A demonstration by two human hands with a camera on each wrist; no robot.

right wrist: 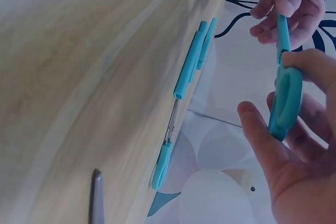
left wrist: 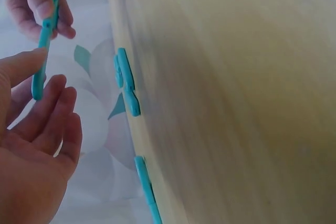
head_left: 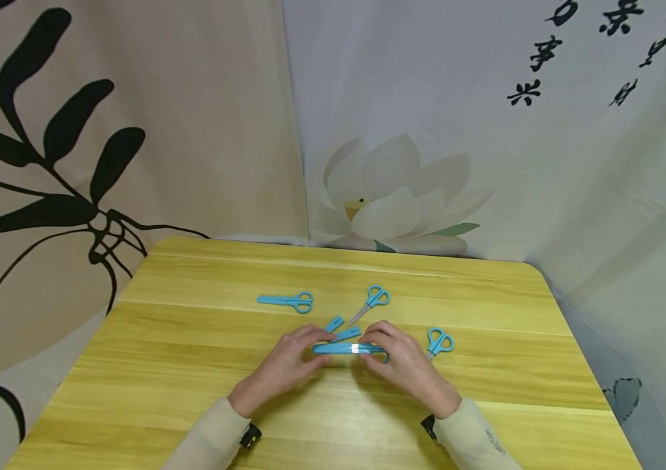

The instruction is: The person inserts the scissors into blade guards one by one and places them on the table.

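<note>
Both hands hold one pair of light-blue scissors (head_left: 341, 348) above the table, with the blade cover on and pointing left. My left hand (head_left: 294, 356) pinches the cover's tip end between thumb and fingers. At the other end my right hand (head_left: 397, 356) grips the handle loops (right wrist: 287, 103), partly hiding them in the head view. The blades are hidden inside the cover (left wrist: 39, 80). Just behind lie two loose blue blade covers (head_left: 347, 333), slanted side by side and partly overlapped by the left fingers.
Uncovered scissors (head_left: 376, 296) lie farther back, blades toward the loose covers. Covered scissors (head_left: 301, 301) lie at the back left. Right of the right hand is another pair of scissors (head_left: 440, 341), its blades partly hidden. A printed curtain (head_left: 221, 130) hangs behind the wooden table (head_left: 192, 313).
</note>
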